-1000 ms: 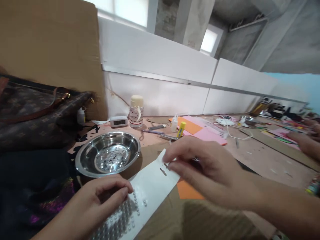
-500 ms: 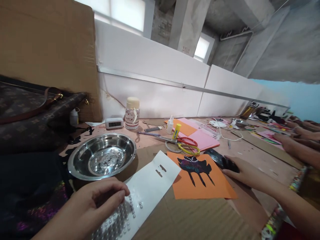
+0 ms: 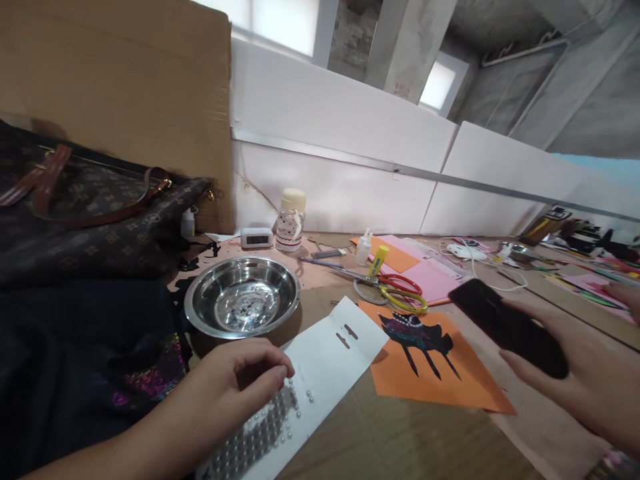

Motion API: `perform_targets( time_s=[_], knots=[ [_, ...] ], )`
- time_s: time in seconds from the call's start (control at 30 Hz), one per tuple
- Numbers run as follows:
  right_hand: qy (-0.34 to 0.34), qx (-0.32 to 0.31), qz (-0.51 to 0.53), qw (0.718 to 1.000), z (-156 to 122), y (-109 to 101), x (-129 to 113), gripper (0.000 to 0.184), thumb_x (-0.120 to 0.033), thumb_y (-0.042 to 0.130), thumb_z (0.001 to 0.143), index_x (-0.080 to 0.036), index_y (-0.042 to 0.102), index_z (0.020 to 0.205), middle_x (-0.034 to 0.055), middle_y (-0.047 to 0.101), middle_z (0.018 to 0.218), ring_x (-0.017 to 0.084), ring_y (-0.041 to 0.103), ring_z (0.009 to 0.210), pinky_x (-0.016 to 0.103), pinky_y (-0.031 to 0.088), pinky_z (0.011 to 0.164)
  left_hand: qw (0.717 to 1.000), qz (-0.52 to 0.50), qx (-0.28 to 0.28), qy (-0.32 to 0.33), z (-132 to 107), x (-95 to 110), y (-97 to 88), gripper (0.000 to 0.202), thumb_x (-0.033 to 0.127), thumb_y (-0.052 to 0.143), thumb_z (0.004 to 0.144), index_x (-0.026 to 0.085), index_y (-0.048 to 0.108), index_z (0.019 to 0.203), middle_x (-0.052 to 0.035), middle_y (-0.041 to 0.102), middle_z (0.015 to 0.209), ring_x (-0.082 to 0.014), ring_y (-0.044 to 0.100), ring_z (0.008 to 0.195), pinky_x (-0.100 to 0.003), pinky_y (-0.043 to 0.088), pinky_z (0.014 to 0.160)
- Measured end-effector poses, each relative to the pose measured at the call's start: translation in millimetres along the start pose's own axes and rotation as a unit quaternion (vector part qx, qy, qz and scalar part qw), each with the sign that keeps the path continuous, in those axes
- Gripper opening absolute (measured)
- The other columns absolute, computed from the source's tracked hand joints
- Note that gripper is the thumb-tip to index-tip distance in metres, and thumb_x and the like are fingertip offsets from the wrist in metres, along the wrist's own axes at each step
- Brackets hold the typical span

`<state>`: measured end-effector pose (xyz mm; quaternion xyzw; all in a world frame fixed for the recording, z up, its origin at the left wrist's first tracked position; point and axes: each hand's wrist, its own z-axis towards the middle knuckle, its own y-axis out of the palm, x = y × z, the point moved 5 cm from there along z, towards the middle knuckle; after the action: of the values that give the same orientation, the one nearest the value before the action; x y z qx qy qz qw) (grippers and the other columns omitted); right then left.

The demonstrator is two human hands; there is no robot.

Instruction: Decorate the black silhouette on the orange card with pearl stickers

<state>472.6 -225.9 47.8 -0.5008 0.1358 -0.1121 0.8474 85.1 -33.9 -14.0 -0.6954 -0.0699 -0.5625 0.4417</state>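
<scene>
My left hand point(image 3: 235, 387) rests with curled fingers on a white card of stick-on pearls point(image 3: 320, 373), pinning its lower end to the cardboard table. My right hand point(image 3: 580, 373) holds a black phone point(image 3: 505, 327) lifted off the table at the right. Between the two hands lies an orange sheet point(image 3: 435, 373) with a black cut-out figure point(image 3: 417, 337) trimmed with pearls.
A steel bowl point(image 3: 243, 297) sits behind the card. A brown patterned bag point(image 3: 85, 213) and dark cloth point(image 3: 75, 360) fill the left. Scissors point(image 3: 395, 293), a glue stick point(image 3: 377, 260), a small clock point(image 3: 256, 238), a jar point(image 3: 291, 220) and pink paper point(image 3: 425, 273) lie farther back. Another person's hand point(image 3: 625, 297) shows far right.
My right hand left the pearl card, reached to the phone lying at the right and has picked it up. The left hand has stayed on the card.
</scene>
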Motion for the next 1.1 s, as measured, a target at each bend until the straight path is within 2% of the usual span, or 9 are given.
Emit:
perform_targets(
  time_s=[0.1, 0.2, 0.37, 0.43, 0.57, 0.7, 0.8, 0.97, 1.1],
  knots=[
    [-0.110, -0.050, 0.091, 0.988, -15.2, 12.1, -72.1, 0.064, -0.040, 0.068, 0.081, -0.029, 0.050, 0.141, 0.0132, 0.064, 0.135, 0.039, 0.064, 0.120, 0.050, 0.056, 0.097, 1.000, 0.000, 0.004, 0.006, -0.4, 1.8, -0.6, 0.024, 0.034, 0.056, 0.089, 0.021, 0.074, 0.081, -0.0009, 0.075, 0.082, -0.0203, 0.069, 0.081, -0.025, 0.050, 0.073],
    [-0.136, -0.142, 0.100, 0.975, -27.2, 37.7, -129.7, 0.080, -0.037, 0.073, 0.074, -0.028, 0.049, 0.149, 0.0158, 0.059, 0.142, 0.038, 0.067, 0.113, 0.049, 0.059, 0.091, 1.000, 0.006, 0.005, 0.022, -1.3, 2.5, -0.3, 0.023, 0.034, 0.056, 0.088, 0.022, 0.074, 0.081, -0.0009, 0.075, 0.080, -0.0200, 0.068, 0.078, -0.025, 0.050, 0.071],
    [-0.106, -0.235, 0.029, 0.966, -34.0, 61.7, -172.7, 0.080, -0.043, 0.076, 0.072, -0.025, 0.055, 0.148, 0.0242, 0.056, 0.144, 0.052, 0.063, 0.114, 0.067, 0.056, 0.085, 0.999, 0.012, -0.008, 0.036, -1.4, 5.9, 1.2, 0.025, 0.035, 0.055, 0.089, 0.022, 0.074, 0.082, -0.0016, 0.075, 0.082, -0.0203, 0.069, 0.080, -0.025, 0.051, 0.071],
    [-0.114, -0.252, 0.036, 0.960, -37.5, 60.1, -177.4, 0.083, -0.051, 0.078, 0.073, -0.024, 0.055, 0.148, 0.0255, 0.055, 0.145, 0.054, 0.063, 0.112, 0.068, 0.057, 0.080, 0.999, 0.014, -0.018, 0.036, -1.2, 7.9, 1.6, 0.026, 0.036, 0.054, 0.089, 0.021, 0.074, 0.082, -0.0021, 0.076, 0.083, -0.0207, 0.070, 0.081, -0.025, 0.051, 0.072],
    [-0.137, -0.240, 0.105, 0.955, -42.6, 43.9, -170.4, 0.083, -0.056, 0.080, 0.075, -0.031, 0.052, 0.149, 0.0173, 0.055, 0.149, 0.044, 0.070, 0.107, 0.053, 0.062, 0.077, 0.999, 0.011, -0.027, 0.038, -0.6, 8.4, 1.9, 0.027, 0.039, 0.055, 0.090, 0.022, 0.074, 0.081, -0.0017, 0.076, 0.083, -0.0205, 0.070, 0.081, -0.024, 0.051, 0.072],
    [-0.182, -0.231, 0.228, 0.928, -40.6, 24.6, -155.7, 0.037, -0.040, 0.069, 0.090, -0.031, 0.067, 0.126, 0.0094, 0.072, 0.127, 0.032, 0.069, 0.112, 0.039, 0.060, 0.091, 0.999, 0.011, -0.018, 0.045, 0.8, -2.0, 3.0, 0.026, 0.041, 0.056, 0.092, 0.025, 0.074, 0.082, 0.0009, 0.076, 0.082, -0.0190, 0.070, 0.078, -0.021, 0.051, 0.069],
    [-0.216, -0.266, 0.332, 0.879, -40.6, 17.5, -147.2, 0.014, -0.039, 0.065, 0.094, -0.033, 0.069, 0.106, 0.0038, 0.078, 0.106, 0.029, 0.065, 0.119, 0.043, 0.050, 0.107, 0.999, 0.005, -0.008, 0.052, 1.8, -13.0, 4.5, 0.027, 0.045, 0.057, 0.094, 0.028, 0.075, 0.083, 0.0031, 0.075, 0.081, -0.0174, 0.070, 0.076, -0.018, 0.051, 0.067],
    [-0.208, -0.359, 0.397, 0.818, -45.4, 25.9, -141.2, 0.043, -0.062, 0.042, 0.101, -0.032, 0.071, 0.095, 0.0024, 0.079, 0.089, 0.028, 0.065, 0.117, 0.054, 0.021, 0.125, 0.999, 0.013, 0.026, 0.042, 2.1, -21.0, 4.1, 0.022, 0.045, 0.064, 0.089, 0.030, 0.078, 0.081, 0.0042, 0.077, 0.081, -0.0180, 0.071, 0.077, -0.015, 0.052, 0.069],
    [-0.210, -0.359, 0.384, 0.825, -46.0, 32.0, -138.7, 0.043, -0.060, 0.044, 0.100, -0.031, 0.074, 0.092, 0.0058, 0.077, 0.104, 0.028, 0.066, 0.115, 0.051, 0.026, 0.124, 0.998, 0.014, 0.051, 0.026, 0.3, -18.2, 2.5, 0.018, 0.042, 0.066, 0.084, 0.031, 0.078, 0.078, 0.0077, 0.077, 0.079, -0.0163, 0.072, 0.076, -0.012, 0.052, 0.068]
  ],
)
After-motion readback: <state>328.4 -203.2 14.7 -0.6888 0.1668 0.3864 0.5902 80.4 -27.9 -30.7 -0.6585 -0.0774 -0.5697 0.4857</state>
